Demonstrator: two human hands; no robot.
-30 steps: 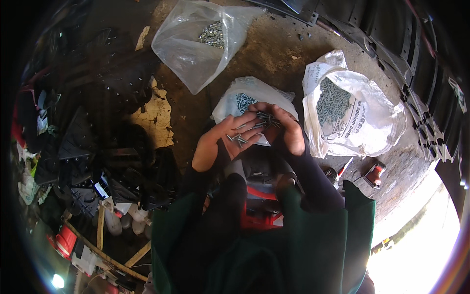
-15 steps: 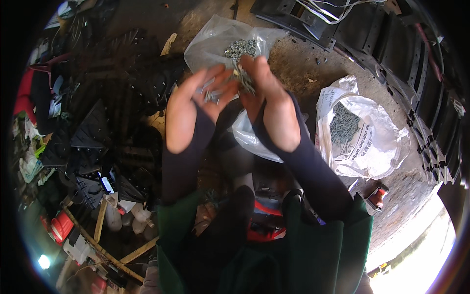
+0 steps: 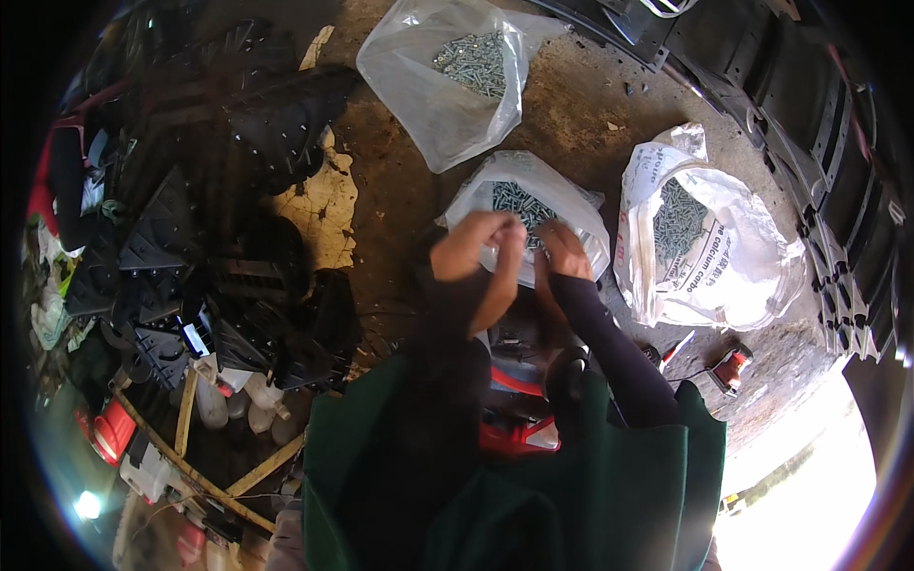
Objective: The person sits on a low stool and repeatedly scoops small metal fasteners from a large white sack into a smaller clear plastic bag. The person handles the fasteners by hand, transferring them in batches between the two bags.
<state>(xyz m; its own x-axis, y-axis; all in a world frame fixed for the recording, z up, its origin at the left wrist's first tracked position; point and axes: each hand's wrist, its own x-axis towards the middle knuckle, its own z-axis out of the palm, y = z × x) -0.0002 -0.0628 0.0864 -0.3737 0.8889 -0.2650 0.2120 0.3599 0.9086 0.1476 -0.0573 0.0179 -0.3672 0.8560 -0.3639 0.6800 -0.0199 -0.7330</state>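
My left hand (image 3: pixel 476 255) and my right hand (image 3: pixel 564 255) are close together over the near edge of a clear plastic bag of grey screws (image 3: pixel 533 202) lying on the dirty ground. The fingers of both hands are curled and point down toward the bag's mouth. The picture is blurred there, so I cannot tell whether either hand holds screws. Dark sleeves cover both forearms. Under my arms sits a red and black object (image 3: pixel 514 423), partly hidden.
A second clear bag of screws (image 3: pixel 457 71) lies farther away. A white printed sack of screws (image 3: pixel 709 243) stands open to the right. A small red tool (image 3: pixel 733 366) lies near it. Black plastic parts (image 3: pixel 238 200) are piled at left, with black panels (image 3: pixel 809 124) along the right.
My hands were raised near the far bag half a second ago. They have come back down to the middle bag, where they were a second ago.
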